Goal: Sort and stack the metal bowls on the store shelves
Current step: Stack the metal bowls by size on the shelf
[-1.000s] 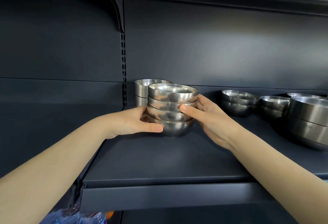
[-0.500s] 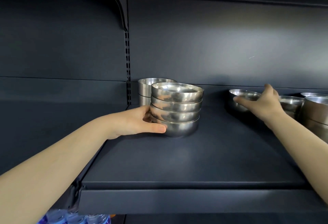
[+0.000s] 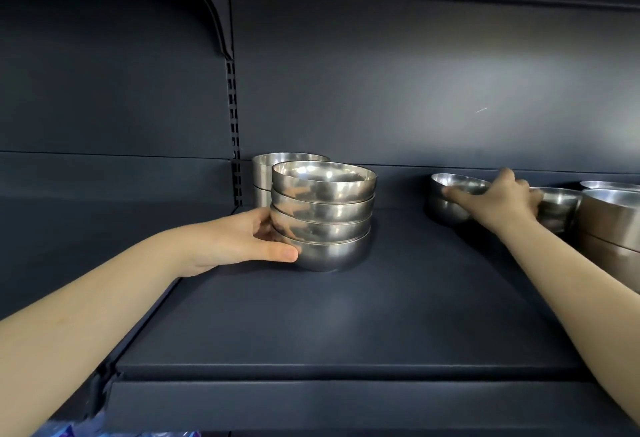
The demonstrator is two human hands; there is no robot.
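Your left hand (image 3: 242, 242) is cupping the left side of the stack of 4 steel bowls (image 3: 322, 214). The thumb is lying across the front of the bottom bowl and the fingers are curling around behind. The stack is sitting on the dark shelf (image 3: 346, 325), and its upper bowls are leaning slightly. Just behind the stack's left edge, 2 straight-walled steel cups (image 3: 263, 173) are standing nested. Well right of the stack, your right hand (image 3: 498, 201) is gripping a small steel bowl (image 3: 446, 209), with the thumb reaching along its rim and the knuckles bending over its right side. Further right of the stack, another small bowl (image 3: 557, 208) is sitting partly hidden by that hand. Beyond it, larger steel bowls (image 3: 609, 225) are standing at the edge of view.
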